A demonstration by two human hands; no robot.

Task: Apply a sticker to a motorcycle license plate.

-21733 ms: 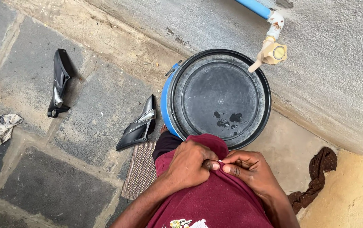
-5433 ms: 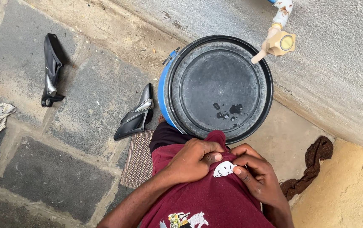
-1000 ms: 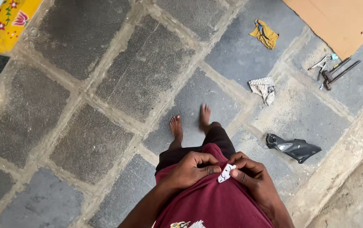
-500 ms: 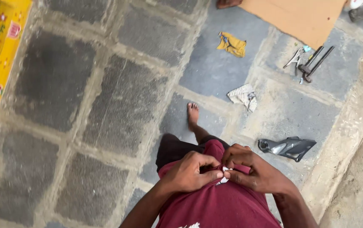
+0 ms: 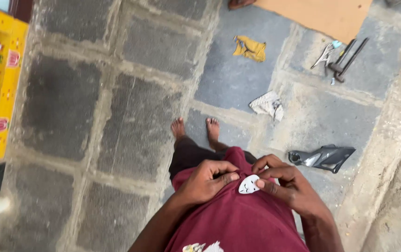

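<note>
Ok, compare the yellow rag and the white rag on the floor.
The yellow rag lies farther from the feet; the white rag is nearer them. The yellow rag is plain and bright; the white rag looks greyish and striped. Both are crumpled on the stone floor.

**Both hands pinched together at the chest**

The left hand curls inward, fingers bent and knuckles up, its thumb and fingertips pressed together at the grip. The right hand meets it from the opposite side, fingers folded, the forefinger tip pressing just beside the left thumb. Both forearms angle up from the lower edge, wrists bent toward each other. Two bare feet stand beyond the grip.
</note>
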